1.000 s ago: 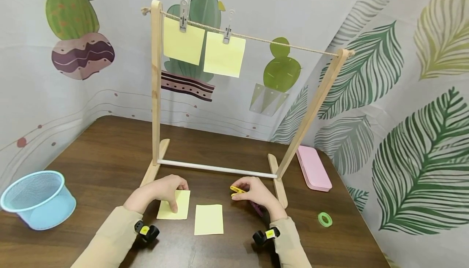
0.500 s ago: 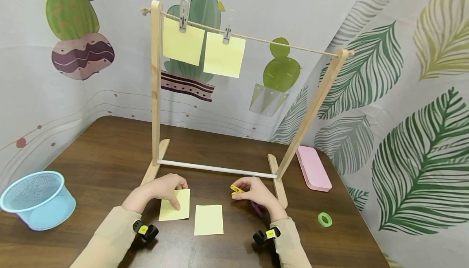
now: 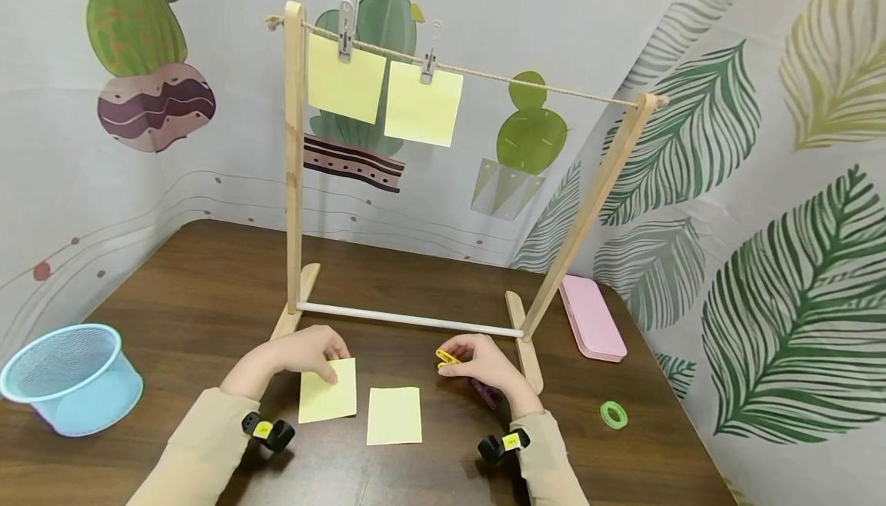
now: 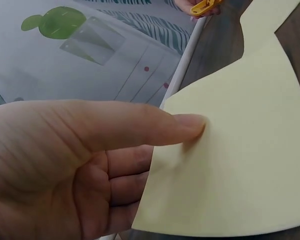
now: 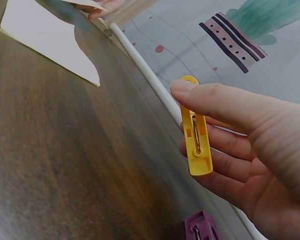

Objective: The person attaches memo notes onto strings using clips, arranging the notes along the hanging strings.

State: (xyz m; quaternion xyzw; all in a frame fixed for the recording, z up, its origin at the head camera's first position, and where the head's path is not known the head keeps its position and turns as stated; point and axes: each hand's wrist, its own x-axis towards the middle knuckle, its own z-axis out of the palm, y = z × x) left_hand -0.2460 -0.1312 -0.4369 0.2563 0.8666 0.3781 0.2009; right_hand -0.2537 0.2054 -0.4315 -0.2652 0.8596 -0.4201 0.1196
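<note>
My left hand [image 3: 311,351] pinches a yellow sticky note [image 4: 235,150], thumb on its face and fingers behind it. In the head view that note hangs just over the table, left of a second yellow sticky note [image 3: 394,416] lying flat. My right hand [image 3: 484,367] holds a yellow clothespin [image 5: 196,140] between thumb and fingers. Below that hand a purple clothespin [image 5: 201,226] lies on the table. Two more yellow notes [image 3: 346,87] hang from the rope [image 3: 526,83], each under a grey clip [image 3: 346,29].
A wooden frame [image 3: 294,168] with a white crossbar [image 3: 408,317] stands behind the hands. At left is a blue mesh basket [image 3: 76,391]. A pink case [image 3: 593,317] and a green tape ring [image 3: 614,414] lie at right on the brown table [image 3: 664,444].
My left hand has picked the left note up from the table and drawn it slightly to the left. The right hand stays in place with the yellow clothespin.
</note>
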